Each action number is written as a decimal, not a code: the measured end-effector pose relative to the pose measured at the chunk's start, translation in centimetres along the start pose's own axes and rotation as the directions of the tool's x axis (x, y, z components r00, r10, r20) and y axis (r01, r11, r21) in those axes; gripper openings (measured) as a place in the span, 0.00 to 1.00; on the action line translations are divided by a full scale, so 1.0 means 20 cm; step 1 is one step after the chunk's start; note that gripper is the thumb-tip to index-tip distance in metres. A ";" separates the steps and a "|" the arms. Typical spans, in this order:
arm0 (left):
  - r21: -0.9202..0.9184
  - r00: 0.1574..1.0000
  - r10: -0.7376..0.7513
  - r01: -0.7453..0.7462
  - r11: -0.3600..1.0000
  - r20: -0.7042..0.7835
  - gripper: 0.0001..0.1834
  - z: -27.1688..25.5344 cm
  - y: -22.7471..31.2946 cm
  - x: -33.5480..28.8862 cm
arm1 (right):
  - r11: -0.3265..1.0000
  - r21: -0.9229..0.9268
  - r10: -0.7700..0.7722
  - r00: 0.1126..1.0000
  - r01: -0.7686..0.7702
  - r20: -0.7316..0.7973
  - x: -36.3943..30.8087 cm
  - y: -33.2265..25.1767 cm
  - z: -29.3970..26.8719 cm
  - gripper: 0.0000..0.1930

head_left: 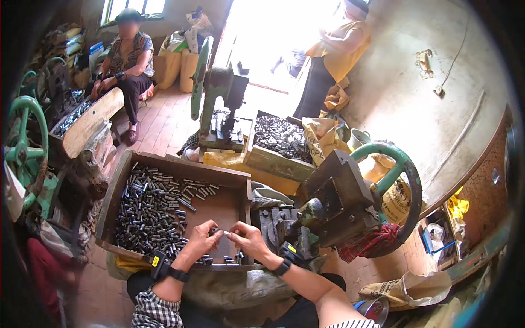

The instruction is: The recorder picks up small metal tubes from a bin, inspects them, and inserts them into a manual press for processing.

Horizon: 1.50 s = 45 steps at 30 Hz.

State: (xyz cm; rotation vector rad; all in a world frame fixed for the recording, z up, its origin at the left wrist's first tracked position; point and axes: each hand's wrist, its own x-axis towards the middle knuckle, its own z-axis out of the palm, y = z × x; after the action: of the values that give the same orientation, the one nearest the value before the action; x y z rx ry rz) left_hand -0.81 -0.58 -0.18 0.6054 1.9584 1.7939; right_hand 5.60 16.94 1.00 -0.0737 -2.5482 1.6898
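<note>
Over the front of a wooden tray, my left hand and my right hand meet with their fingertips almost touching. The left is closed, with what looks like a small dark metal cylinder in its fingers. My right thumb and fingers are pinched together; a pale spot shows at their tips, too small to make out. Many short shiny metal cylinders are heaped on the tray's left side. Below my hands, several more stand or lie along the front wall.
Right of the tray stands a hand press with a green handwheel. Another press is beyond, beside a second box of metal pieces. A seated person is at far left; another person stands by the doorway.
</note>
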 end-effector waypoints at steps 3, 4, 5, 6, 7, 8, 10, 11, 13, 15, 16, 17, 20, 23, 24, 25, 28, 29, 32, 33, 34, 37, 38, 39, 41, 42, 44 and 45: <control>-0.212 0.993 -0.071 0.089 0.973 0.091 0.08 0.06 -0.01 -0.03 | 0.964 0.245 0.095 0.995 -0.100 0.033 -0.12 0.00 -0.06 0.08; -0.288 0.991 -0.088 0.114 0.951 0.102 0.08 0.10 -0.02 -0.05 | 0.928 0.349 0.121 0.992 -0.129 0.046 -0.15 0.01 -0.07 0.08; -0.300 0.987 -0.087 0.125 0.946 0.138 0.08 0.11 -0.02 -0.07 | 0.926 0.355 0.117 0.992 -0.127 0.050 -0.18 0.01 -0.08 0.08; -0.336 0.983 -0.099 0.146 0.931 0.153 0.08 0.13 0.00 -0.07 | 0.902 0.407 0.134 0.990 -0.142 0.047 -0.21 0.00 -0.09 0.08; -0.370 0.979 -0.114 0.170 0.913 0.168 0.09 0.15 0.02 -0.09 | 0.874 0.459 0.154 0.987 -0.158 0.047 -0.23 0.01 -0.10 0.08; -0.396 0.973 -0.139 0.204 0.895 0.187 0.08 0.16 0.04 -0.10 | 0.867 0.476 0.130 0.988 -0.151 0.077 -0.24 0.04 -0.11 0.07; -0.394 0.971 -0.160 0.220 0.892 0.180 0.08 0.18 0.03 -0.10 | 0.826 0.531 0.165 0.982 -0.188 0.091 -0.25 0.07 -0.13 0.07; -0.400 0.969 -0.172 0.231 0.887 0.179 0.09 0.19 0.03 -0.09 | 0.788 0.574 0.201 0.975 -0.221 0.099 -0.26 0.08 -0.13 0.07; -0.447 0.966 -0.145 0.228 0.865 0.212 0.10 0.23 0.05 -0.05 | 0.766 0.602 0.236 0.970 -0.223 0.059 -0.24 0.09 -0.17 0.08; -0.443 0.983 -0.123 0.171 0.880 0.135 0.10 0.26 -0.03 -0.03 | 0.674 0.689 0.268 0.957 -0.268 0.110 -0.21 0.10 -0.18 0.08; -0.484 0.970 -0.192 0.241 0.841 0.148 0.10 0.26 -0.02 -0.02 | 0.645 0.717 0.279 0.955 -0.263 0.099 -0.20 0.07 -0.19 0.08; -0.506 0.969 -0.172 0.240 0.828 0.178 0.10 0.27 -0.03 0.00 | 0.625 0.733 0.292 0.951 -0.269 0.099 -0.20 0.07 -0.22 0.07; -0.465 0.955 -0.237 0.293 0.836 0.175 0.09 0.30 0.02 0.02 | 0.627 0.708 0.336 0.933 -0.326 0.132 -0.18 0.09 -0.26 0.04; -0.444 0.954 -0.249 0.299 0.845 0.168 0.09 0.31 0.01 0.01 | 0.606 0.713 0.348 0.924 -0.352 0.160 -0.19 0.12 -0.28 0.05; -0.412 0.955 -0.258 0.296 0.862 0.146 0.10 0.31 0.00 0.00 | 0.583 0.721 0.364 0.914 -0.374 0.180 -0.20 0.12 -0.27 0.05; -0.408 0.949 -0.276 0.314 0.857 0.151 0.10 0.31 0.00 -0.01 | 0.562 0.727 0.378 0.904 -0.394 0.197 -0.20 0.12 -0.27 0.05; -0.377 0.966 -0.215 0.255 0.890 0.146 0.10 0.31 0.00 -0.04 | 0.521 0.746 0.373 0.897 -0.415 0.238 -0.22 0.12 -0.27 0.06; -0.376 0.963 -0.223 0.265 0.888 0.151 0.10 0.31 0.00 -0.05 | 0.497 0.753 0.379 0.888 -0.432 0.259 -0.23 0.12 -0.27 0.06; -0.252 0.977 -0.158 0.190 0.949 0.142 0.10 0.31 0.02 -0.07 | 0.502 0.758 0.346 0.900 -0.416 0.265 -0.26 0.14 -0.28 0.06; -0.252 0.976 -0.165 0.197 0.948 0.144 0.10 0.32 0.02 -0.07 | 0.497 0.759 0.351 0.898 -0.420 0.267 -0.26 0.14 -0.28 0.06; -0.155 0.990 -0.070 0.089 0.984 0.118 0.09 0.32 0.02 -0.08 | 0.466 0.764 0.357 0.885 -0.447 0.299 -0.26 0.14 -0.28 0.06; -0.128 0.991 -0.040 0.056 0.990 0.129 0.09 0.32 0.03 -0.07 | 0.405 0.766 0.363 0.857 -0.499 0.367 -0.25 0.15 -0.30 0.05; -0.085 0.993 0.002 0.008 0.996 0.116 0.09 0.32 0.02 -0.06 | 0.396 0.771 0.362 0.857 -0.498 0.368 -0.25 0.16 -0.31 0.05; -0.044 0.993 0.046 -0.041 0.998 0.108 0.09 0.33 0.01 -0.05 | 0.389 0.776 0.364 0.856 -0.497 0.366 -0.25 0.16 -0.31 0.05; 0.003 0.986 0.086 -0.088 0.996 0.142 0.09 0.32 0.00 -0.03 | 0.364 0.774 0.368 0.843 -0.518 0.391 -0.24 0.17 -0.33 0.05; 0.052 0.976 0.130 -0.141 0.989 0.174 0.09 0.31 0.01 -0.02 | 0.343 0.771 0.367 0.832 -0.537 0.416 -0.23 0.16 -0.35 0.05; 0.036 0.975 0.125 -0.133 0.990 0.182 0.09 0.32 0.04 -0.03 | 0.329 0.759 0.376 0.815 -0.562 0.441 -0.25 0.14 -0.37 0.05; 0.028 0.975 0.124 -0.131 0.991 0.186 0.09 0.32 0.07 -0.04 | 0.318 0.746 0.377 0.800 -0.585 0.467 -0.24 0.12 -0.38 0.05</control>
State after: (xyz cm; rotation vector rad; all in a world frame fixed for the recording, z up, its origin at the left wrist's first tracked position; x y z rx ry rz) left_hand 3.49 4.30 0.68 0.8962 1.8711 1.7077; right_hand 11.15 24.39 1.44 -0.6902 -1.4180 3.1870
